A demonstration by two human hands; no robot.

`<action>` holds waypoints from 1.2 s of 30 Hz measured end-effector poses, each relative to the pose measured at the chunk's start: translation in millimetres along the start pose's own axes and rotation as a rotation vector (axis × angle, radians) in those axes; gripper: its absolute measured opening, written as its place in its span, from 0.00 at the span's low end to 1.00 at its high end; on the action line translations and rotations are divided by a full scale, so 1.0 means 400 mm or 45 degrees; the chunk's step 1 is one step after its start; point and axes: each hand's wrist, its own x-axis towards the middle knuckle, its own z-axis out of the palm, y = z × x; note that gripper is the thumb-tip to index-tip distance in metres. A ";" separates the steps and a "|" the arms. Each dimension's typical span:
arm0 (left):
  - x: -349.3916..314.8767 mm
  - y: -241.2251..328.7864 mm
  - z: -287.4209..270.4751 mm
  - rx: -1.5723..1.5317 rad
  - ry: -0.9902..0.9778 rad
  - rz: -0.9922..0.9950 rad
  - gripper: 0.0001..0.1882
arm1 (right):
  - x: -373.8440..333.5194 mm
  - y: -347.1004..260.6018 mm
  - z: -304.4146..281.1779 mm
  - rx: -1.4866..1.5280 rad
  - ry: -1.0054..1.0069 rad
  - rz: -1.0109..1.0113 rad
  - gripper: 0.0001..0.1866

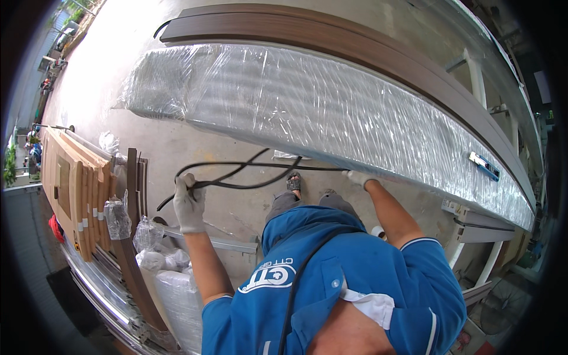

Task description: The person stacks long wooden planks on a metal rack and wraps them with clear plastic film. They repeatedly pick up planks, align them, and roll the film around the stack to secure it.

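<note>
A long black flexible strip [248, 187], like a rubber seal or cable, hangs in loose loops in front of my body. My left hand [189, 204], in a white glove, is closed around the gathered strip at the left, and a short tail sticks out past it. Also gloved, my right hand [360, 178] pinches the strip's other stretch at the right, beside the edge of a long bundle wrapped in clear plastic film [266, 89]. Between the two hands the strip is stretched nearly straight, with further loops crossing below it.
Brown profiles [284, 18] lie along the wrapped bundle's far side. A blue utility knife [485, 167] rests on its right end. Cardboard-wrapped panels [74, 189] and an upright brown profile [127, 260] stand at the left, near film-wrapped pieces [177, 296]. White rack legs are at the right.
</note>
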 end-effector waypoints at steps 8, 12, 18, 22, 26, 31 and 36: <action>0.223 -0.420 0.263 0.412 -0.171 -0.484 0.07 | -0.028 0.081 -0.062 0.130 0.254 0.267 0.20; 0.305 -0.566 0.440 0.724 -0.492 -0.459 0.09 | -0.007 0.028 -0.091 0.219 0.401 0.293 0.20; 0.253 -0.511 0.335 1.967 -1.484 -0.127 0.13 | -0.194 -0.097 -0.132 0.465 0.440 0.170 0.21; 0.138 -0.265 0.331 2.161 -2.446 0.041 0.16 | -0.551 -0.131 -0.229 0.598 -0.103 0.096 0.23; -0.038 0.183 0.558 1.560 -2.299 -0.323 0.16 | -0.937 -0.113 -0.437 0.982 0.205 -0.103 0.20; -0.111 0.375 0.883 1.741 -1.705 0.893 0.35 | -1.149 0.030 -0.627 0.676 1.266 0.636 0.13; -0.002 0.104 1.170 2.132 -1.671 1.505 0.48 | -1.139 0.337 -0.704 0.335 1.526 0.575 0.15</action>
